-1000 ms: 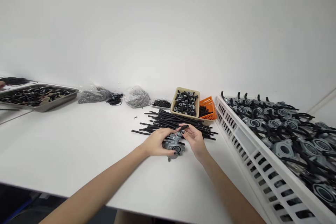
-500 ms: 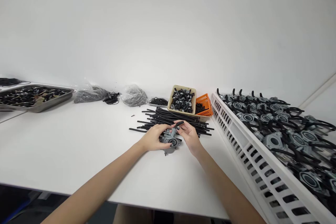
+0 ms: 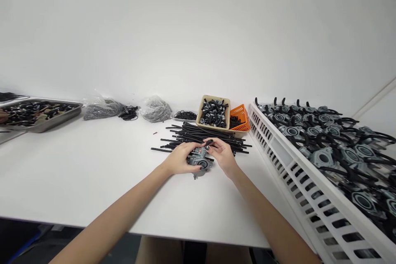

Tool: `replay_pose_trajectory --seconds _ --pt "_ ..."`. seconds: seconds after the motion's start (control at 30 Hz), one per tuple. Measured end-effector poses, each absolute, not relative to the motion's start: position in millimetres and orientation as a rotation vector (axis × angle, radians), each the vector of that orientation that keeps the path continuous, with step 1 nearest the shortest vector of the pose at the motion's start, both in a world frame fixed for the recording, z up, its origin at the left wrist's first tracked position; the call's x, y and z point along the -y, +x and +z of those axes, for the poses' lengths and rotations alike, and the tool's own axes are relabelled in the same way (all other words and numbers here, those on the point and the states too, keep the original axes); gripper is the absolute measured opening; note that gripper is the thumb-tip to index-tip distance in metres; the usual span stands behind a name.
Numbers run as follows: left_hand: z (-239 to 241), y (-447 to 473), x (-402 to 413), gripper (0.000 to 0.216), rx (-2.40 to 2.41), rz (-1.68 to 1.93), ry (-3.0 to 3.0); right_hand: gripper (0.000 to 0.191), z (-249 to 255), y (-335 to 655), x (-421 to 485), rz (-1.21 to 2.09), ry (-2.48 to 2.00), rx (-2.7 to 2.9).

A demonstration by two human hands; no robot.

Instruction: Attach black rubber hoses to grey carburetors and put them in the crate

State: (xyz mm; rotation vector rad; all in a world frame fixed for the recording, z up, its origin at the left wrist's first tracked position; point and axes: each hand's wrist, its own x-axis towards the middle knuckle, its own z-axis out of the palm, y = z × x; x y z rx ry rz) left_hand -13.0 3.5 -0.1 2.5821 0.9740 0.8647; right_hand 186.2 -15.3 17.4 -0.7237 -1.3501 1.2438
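Note:
A grey metal carburetor [image 3: 200, 162] is held just above the white table, its round bore facing me. My left hand [image 3: 183, 159] is closed around its left side, thumb across the front near the bore. At the carburetor's top, my right hand [image 3: 222, 156] pinches a short black rubber piece [image 3: 209, 143] between thumb and fingers. The lower end of that piece meets the metal, but how far it is seated is hidden by the fingertips. Right behind both hands lies a pile of long black rubber hoses [image 3: 198, 134].
On the right stands a white slotted crate [image 3: 297, 177] full of carburetors with hoses. Farther back are a cream basket [image 3: 229, 111] of small parts, an orange basket [image 3: 246, 120] and plastic bags [image 3: 156, 109]. A person's hand [image 3: 3, 116] reaches over the metal tray [image 3: 58, 119].
The view has shifted slightly. Both hands keep their hold on the carburetor and rubber piece, with only small finger movement. Another person's hand has appeared over the tray at the left edge.

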Motion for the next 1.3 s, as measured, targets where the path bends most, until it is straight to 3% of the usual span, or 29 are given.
replay_pose_trajectory --seconds 0.4,0.6,0.8,1.07,1.3 --pt "0.1 -12.7 -2.1 0.064 -0.983 0.877 2.581 0.044 14.4 172.9 19.4 1.232 -0.825 1.259" --pt "-1.7 -13.4 -3.0 0.070 -0.982 0.880 2.567 0.034 14.7 179.2 17.3 1.319 -0.797 1.340" --pt "3.5 -11.7 -2.2 0.060 -0.958 0.869 2.556 0.028 15.7 198.1 13.4 1.538 -0.669 1.273" --pt "-1.5 -12.9 -3.3 0.065 -0.963 0.896 2.577 0.039 12.8 184.5 14.0 1.427 -0.692 1.324" --pt "1.1 -12.4 -2.3 0.064 -0.950 0.893 2.564 0.028 13.2 193.4 14.8 1.536 -0.681 1.318"
